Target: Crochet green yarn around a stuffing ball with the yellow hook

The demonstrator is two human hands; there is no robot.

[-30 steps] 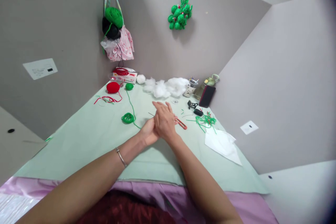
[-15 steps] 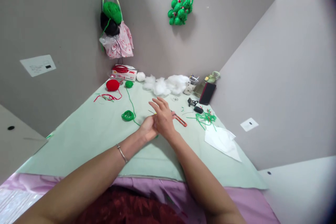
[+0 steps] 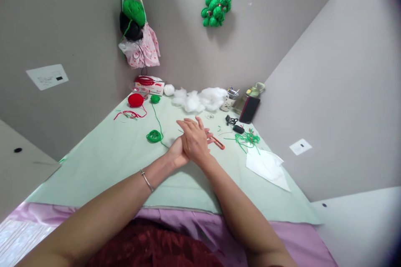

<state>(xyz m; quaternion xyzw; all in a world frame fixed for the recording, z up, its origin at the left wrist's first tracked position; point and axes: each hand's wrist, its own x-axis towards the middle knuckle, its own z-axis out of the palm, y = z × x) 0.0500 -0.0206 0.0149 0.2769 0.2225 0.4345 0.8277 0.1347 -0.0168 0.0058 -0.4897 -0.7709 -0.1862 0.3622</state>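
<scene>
Right hand, fingers spread, covers left hand, grip unseen; red tool just right.

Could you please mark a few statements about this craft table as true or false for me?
1. The right hand lies over the left hand. True.
2. The red yarn ball sits beside the black phone. False: they are at opposite sides of the green tablecloth.
3. A bangle circles the left wrist. True.
4. The bunch of green balls lies on the tablecloth. False: it hangs on the wall.
</scene>
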